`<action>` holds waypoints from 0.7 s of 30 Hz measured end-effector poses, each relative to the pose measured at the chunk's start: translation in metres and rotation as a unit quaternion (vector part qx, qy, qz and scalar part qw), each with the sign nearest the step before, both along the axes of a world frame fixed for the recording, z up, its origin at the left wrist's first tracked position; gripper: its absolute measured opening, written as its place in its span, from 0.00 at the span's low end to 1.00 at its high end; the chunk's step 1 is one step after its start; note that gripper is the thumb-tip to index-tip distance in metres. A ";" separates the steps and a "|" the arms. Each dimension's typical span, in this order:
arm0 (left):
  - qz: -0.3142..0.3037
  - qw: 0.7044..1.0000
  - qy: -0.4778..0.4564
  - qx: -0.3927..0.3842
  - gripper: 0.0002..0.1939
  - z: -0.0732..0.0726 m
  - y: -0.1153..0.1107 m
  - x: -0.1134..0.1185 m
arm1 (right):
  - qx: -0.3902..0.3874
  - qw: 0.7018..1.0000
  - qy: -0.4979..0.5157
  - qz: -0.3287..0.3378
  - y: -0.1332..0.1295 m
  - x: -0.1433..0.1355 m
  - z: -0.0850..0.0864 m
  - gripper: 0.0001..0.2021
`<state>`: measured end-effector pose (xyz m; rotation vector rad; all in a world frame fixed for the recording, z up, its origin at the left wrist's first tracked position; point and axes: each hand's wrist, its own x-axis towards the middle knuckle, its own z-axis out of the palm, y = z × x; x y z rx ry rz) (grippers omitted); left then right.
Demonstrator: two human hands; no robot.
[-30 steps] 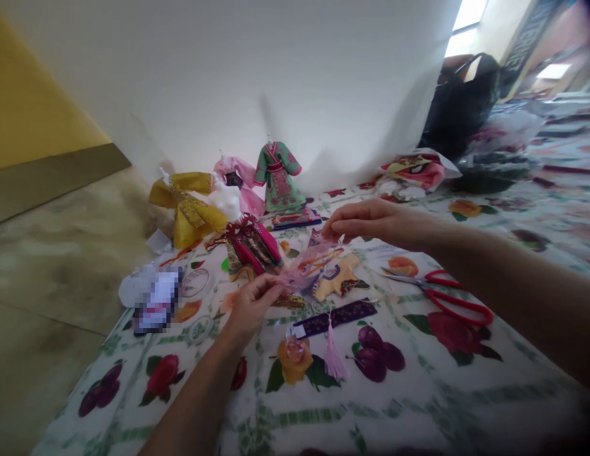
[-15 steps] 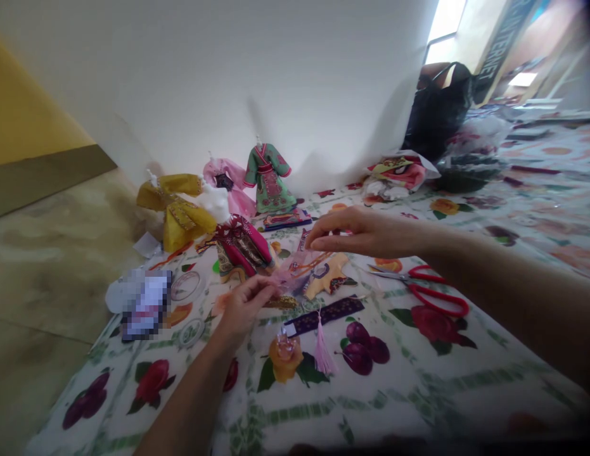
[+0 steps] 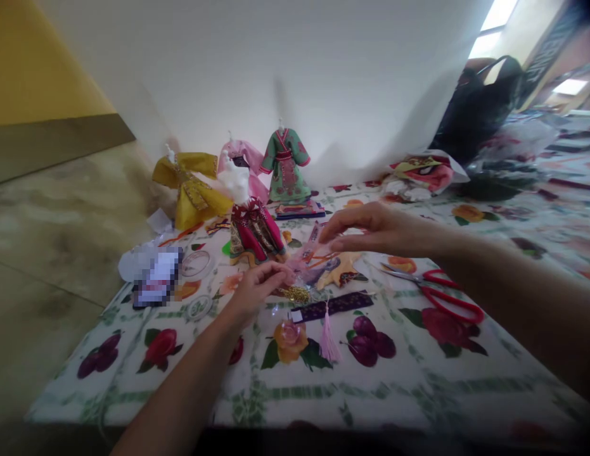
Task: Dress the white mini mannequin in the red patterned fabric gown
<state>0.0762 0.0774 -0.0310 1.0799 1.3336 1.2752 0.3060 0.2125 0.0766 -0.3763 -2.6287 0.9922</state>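
My left hand (image 3: 262,285) is closed in a pinch on the edge of a sheer pink fabric (image 3: 301,265). To its right and a little higher, my right hand (image 3: 365,229) is bent with thumb and fingertips close together, near the upper end of that fabric; what they hold is too small to make out. Under the hands lie a gold trim (image 3: 297,294) and a tan star-like cut piece (image 3: 339,271). Nearer me is a dark purple patterned strip (image 3: 345,305) with a pink tassel (image 3: 328,335) across it.
Red-handled scissors (image 3: 449,301) lie open at right. Small dress forms stand behind: a magenta skirt (image 3: 256,234), a yellow gown (image 3: 194,193), a pink dress (image 3: 254,158), a green robe (image 3: 284,164). Clear tape rolls (image 3: 198,308) and a blurred phone-like item (image 3: 158,277) lie left.
The view has shifted, so the table's things appear farther right. Both hands keep nearly the same pose, with the left still pinching the sheer pink fabric.
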 end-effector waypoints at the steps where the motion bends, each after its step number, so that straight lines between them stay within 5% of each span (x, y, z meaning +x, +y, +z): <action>1: -0.001 1.000 -0.004 0.000 0.14 0.000 0.000 0.000 | -0.003 1.000 0.001 0.008 0.001 -0.002 -0.003 0.16; 6: -0.006 1.000 -0.011 0.001 0.15 0.001 0.000 0.000 | 0.001 1.000 0.004 0.012 0.002 -0.014 -0.013 0.15; 14: -0.006 1.000 -0.016 0.000 0.14 0.003 -0.001 -0.001 | -0.021 0.999 -0.021 0.036 0.004 -0.022 -0.006 0.16; 21: -0.017 0.999 -0.030 -0.006 0.15 0.002 -0.001 -0.001 | -0.031 0.999 -0.005 -0.030 0.019 -0.018 -0.004 0.16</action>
